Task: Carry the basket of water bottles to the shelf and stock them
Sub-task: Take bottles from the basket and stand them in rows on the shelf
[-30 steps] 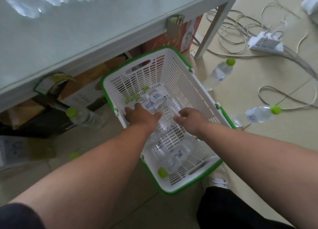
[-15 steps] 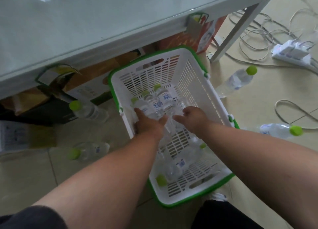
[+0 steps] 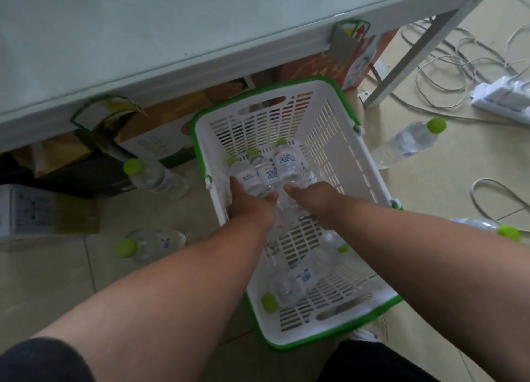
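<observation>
Change: both hands have shifted toward the basket's far end, closing on the three upright-lying bottles [image 3: 268, 172] at frame centre.
Left hand [image 3: 248, 202]: grip curled over bottles; exact hold cannot be told.
Right hand [image 3: 311, 202]: grip curled over a clear bottle; fingers hidden.
Basket [image 3: 329, 129]: on the floor, below the counter [image 3: 143, 37] edge.
Loose bottles: one at right [image 3: 407, 143], others at left.
Meaning: stocking appears to be starting.
</observation>
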